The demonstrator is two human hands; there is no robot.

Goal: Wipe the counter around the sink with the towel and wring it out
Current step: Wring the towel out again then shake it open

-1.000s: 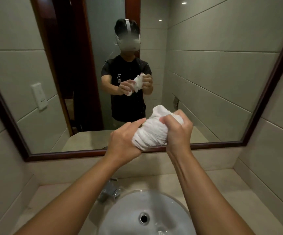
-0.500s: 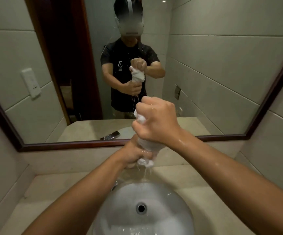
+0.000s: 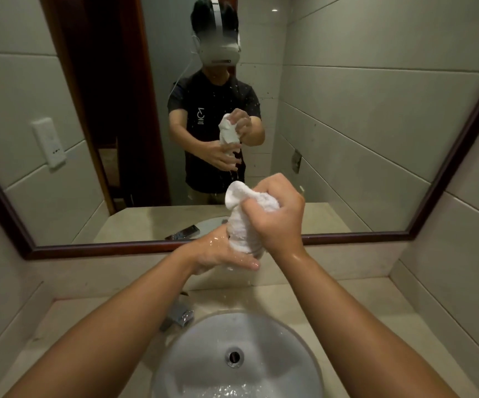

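Two hands hold one white towel (image 3: 242, 222) in the air, above the back edge of the sink (image 3: 261, 366) and in front of the mirror (image 3: 361, 139). The right hand (image 3: 278, 216) is the upper one; its fingers are curled tight around the top part of the towel, and a soft bunched end comes out to the left of the fist. The left hand (image 3: 221, 251) is lower, with the palm turned up and the fingers rather straight under the bottom end of the towel, touching it; I cannot tell if the thumb closes on it. Both hands and the right wrist shine with water. The towel is twisted into a thick vertical roll, with a fluffy cloth texture.

Under the hands there is one round white basin with one metal drain hole (image 3: 234, 356) in the middle and some water at its near side. One chrome tap (image 3: 179, 315) stands just behind the basin, partly hidden by the left forearm. The surface (image 3: 376, 305) around the sink is pale, smooth stone. The mirror has a dark wooden frame, and it shows the person with the same towel. The walls are large grey tiles. One white switch plate (image 3: 49, 143) appears in the mirror on the left.
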